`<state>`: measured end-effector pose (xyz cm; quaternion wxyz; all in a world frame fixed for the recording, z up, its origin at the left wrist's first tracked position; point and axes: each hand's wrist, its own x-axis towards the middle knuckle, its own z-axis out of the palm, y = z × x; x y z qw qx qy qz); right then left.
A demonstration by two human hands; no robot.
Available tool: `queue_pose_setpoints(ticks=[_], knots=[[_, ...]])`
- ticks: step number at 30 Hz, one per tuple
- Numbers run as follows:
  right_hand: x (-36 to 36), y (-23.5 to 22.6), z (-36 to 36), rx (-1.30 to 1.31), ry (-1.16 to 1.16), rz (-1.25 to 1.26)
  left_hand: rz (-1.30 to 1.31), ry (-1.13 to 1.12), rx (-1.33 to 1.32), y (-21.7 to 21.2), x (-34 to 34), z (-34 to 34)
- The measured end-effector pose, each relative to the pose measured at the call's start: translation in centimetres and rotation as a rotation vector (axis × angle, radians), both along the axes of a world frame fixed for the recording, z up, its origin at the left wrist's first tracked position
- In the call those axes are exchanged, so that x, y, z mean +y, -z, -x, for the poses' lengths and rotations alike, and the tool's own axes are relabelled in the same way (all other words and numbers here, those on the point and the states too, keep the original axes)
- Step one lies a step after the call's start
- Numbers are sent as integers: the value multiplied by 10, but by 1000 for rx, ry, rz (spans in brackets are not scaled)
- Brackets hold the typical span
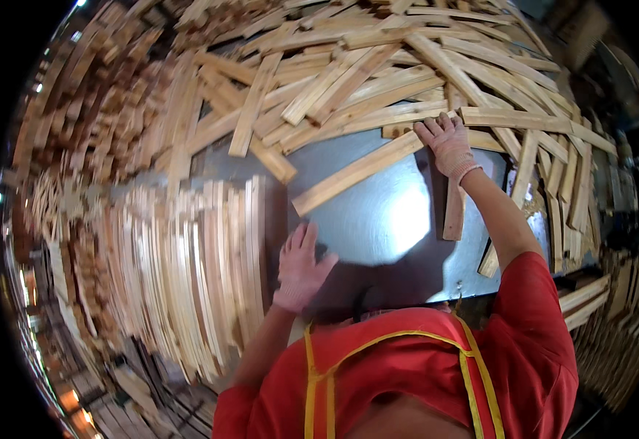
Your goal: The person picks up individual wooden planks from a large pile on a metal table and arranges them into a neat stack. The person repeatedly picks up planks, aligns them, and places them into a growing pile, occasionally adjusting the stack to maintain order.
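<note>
My right hand (447, 143) is stretched far forward, in a pink work glove, with the fingers spread flat. It lies on the near end of a long wooden slat (360, 172) that comes out of the loose heap of slats (378, 80) and slants down to the left over the dark metal table (378, 219). The hand is not closed around the slat; it presses on top, palm down, and I cannot tell if the fingertips hook over the far edge.

My left hand (301, 267), also gloved, rests open on the table, touching the right edge of the tidy stack of slats (188, 263) that stand on their thin side, one against another. It holds nothing.

A shorter slat (453, 212) lies alone just under my right wrist, pointing toward me.

To do this step well, I think I should keep the palm flat and drag the long slat straight toward me, so that its far part does not pull other pieces down from the heap. The left hand should remain against the stack, because those slats lean and could tip over onto the table. The short slat is in the way of my forearm, so I must slide over it with care.
</note>
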<state>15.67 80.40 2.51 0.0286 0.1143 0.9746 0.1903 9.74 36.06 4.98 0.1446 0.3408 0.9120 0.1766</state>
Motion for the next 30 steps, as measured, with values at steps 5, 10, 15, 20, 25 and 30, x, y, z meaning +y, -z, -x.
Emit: queue_pose_setpoints(ticks=[5,10,15,20,25,30], knots=[[-67,16,9,-397,-238,364,194,-29,307,35,45,7],[-32,-27,-19,201,-174,747,220,17,326,51,24,18],[-7,-32,-41,31,-60,496,-30,-175,243,73,-8,-13],[-172,5,-34,-143,-234,369,-82,-142,-2,68,-76,-89],[-214,4,-49,-203,172,809,-63,-155,-135,18,-147,-111],[-353,-77,-63,59,753,1620,-344,-284,-370,0,-137,-86]])
